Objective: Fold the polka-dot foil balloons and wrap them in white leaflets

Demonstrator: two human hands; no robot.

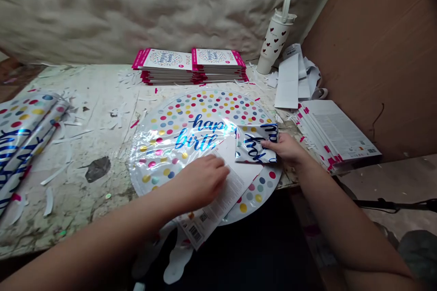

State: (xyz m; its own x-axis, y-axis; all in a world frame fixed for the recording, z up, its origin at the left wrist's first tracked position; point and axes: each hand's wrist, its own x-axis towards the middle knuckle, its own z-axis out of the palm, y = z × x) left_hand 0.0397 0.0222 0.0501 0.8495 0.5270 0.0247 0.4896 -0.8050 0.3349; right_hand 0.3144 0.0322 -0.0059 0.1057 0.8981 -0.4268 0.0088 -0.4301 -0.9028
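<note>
Round foil balloon [191, 143] laid flat on the desk [68, 218], under two hands

Its clear silver face is printed with coloured dots and blue "happy birthday" lettering. One folded foil piece [256, 143] is held on its right side, pinched by the fingers of the right hand [283, 148]. One printed paper card [235, 177] is pressed by the flat, unclosed fingers of the left hand [201, 182]. Two stacks of packaged balloons [191, 66] are placed beyond.
</note>
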